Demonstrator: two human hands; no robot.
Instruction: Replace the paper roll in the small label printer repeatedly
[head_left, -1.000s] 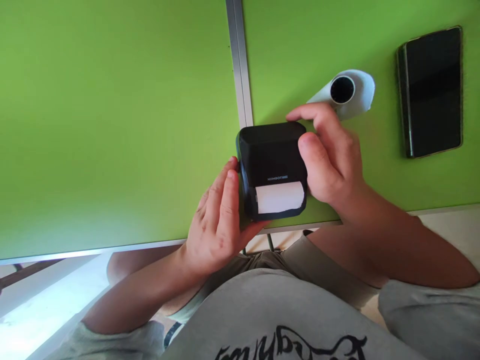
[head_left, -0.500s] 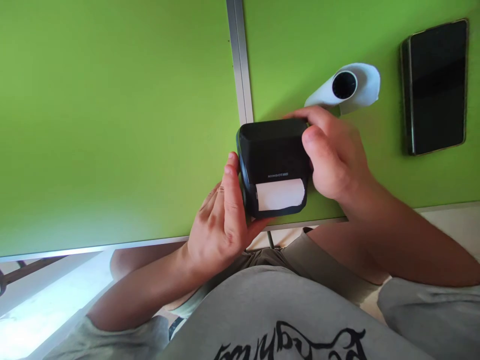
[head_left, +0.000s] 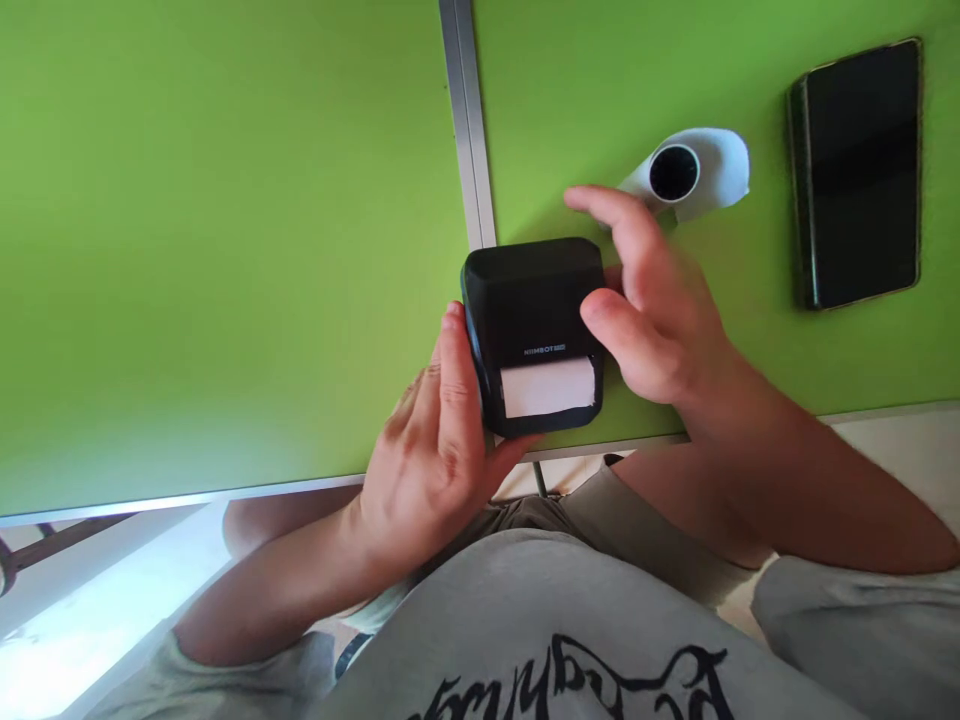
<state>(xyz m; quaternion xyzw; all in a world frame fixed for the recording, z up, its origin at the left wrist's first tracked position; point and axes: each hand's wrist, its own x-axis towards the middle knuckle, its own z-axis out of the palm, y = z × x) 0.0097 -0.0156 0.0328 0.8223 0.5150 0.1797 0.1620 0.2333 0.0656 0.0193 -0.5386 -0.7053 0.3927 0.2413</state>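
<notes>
Black casing, rounded corners, small pale lettering: one boxy device (head_left: 536, 300), seen in the head view. Held above or at the near edge of the green bench (head_left: 225, 250), between the two hands; whether it is rested on the edge cannot be told.

Item, left hand (head_left: 427, 440): closed around the device, its fingers laid along the left side and its thumb tucked beneath the near end.

Item, right hand (head_left: 664, 330): partly open, the thumb set against the right part of the upper face, the index finger extended past the far right corner and clear of the casing. Whether a firm pinch is made by the fingers at the side cannot be told.

Item, white paper (head_left: 547, 388): shown at the recess in the near end, to the right of the left hand's fingers.

Item, paper roll (head_left: 712, 170): white, dark within its open end, one loose flap spread outward; placed just beyond the right hand.

Item, phone (head_left: 866, 175): dark screen uppermost, laid well to the right of the right hand.

Item, metal strip (head_left: 465, 130): set in the bench, run away beyond the device and the left hand.

Step in hand, as judged: the device is being steadied by the left hand and handled at its right side by the right. For any further handling there, a steady left-hand hold and careful placing of the right fingertips would be called for.
</notes>
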